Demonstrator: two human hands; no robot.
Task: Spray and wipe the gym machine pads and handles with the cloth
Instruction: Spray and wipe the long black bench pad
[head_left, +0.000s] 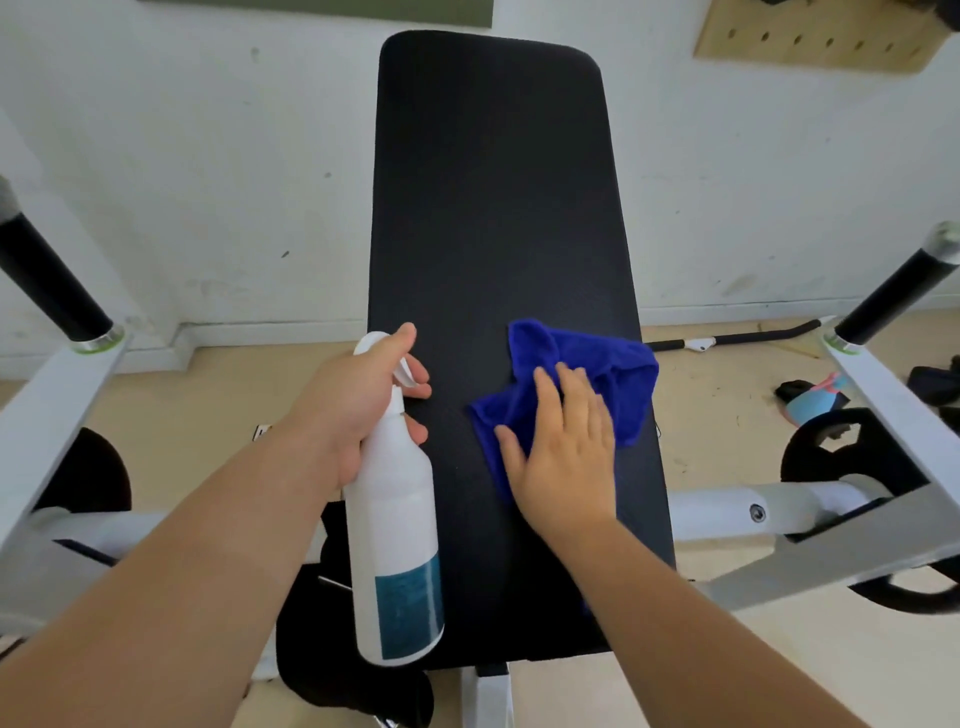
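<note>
View from the head camera, looking down the long black back pad (493, 208) of a white-framed gym machine (852, 499). The left hand (353, 410) was closed around the neck of a white spray bottle (395, 525), the thumb lying along the top of the spray head and the fingers (415, 387) curled about the trigger side; the bottle hung upright, with its teal label near the base, over the left edge of the pad. The right hand (566, 457) lay flat, palm down and with fingers spread, upon a crumpled blue cloth (597, 374), which was pressed against the right half of the pad near its lower middle; the hand gripped nothing but held the cloth in place by pressure, and part of the cloth extended beyond the fingertips toward the pad's right edge. Two black-gripped handles flanked the pad on white arms: the left handle (47, 280) and the right handle (893, 291), each well apart from both hands. A black weight plate (841, 447) sat on the frame at the right, below the right handle. Behind the machine stood a scuffed white wall (208, 182), a wooden pegboard (810, 41) at upper right, and a beige floor (727, 415) on which a thin bar (737, 338) and some small blurred items lay.
</note>
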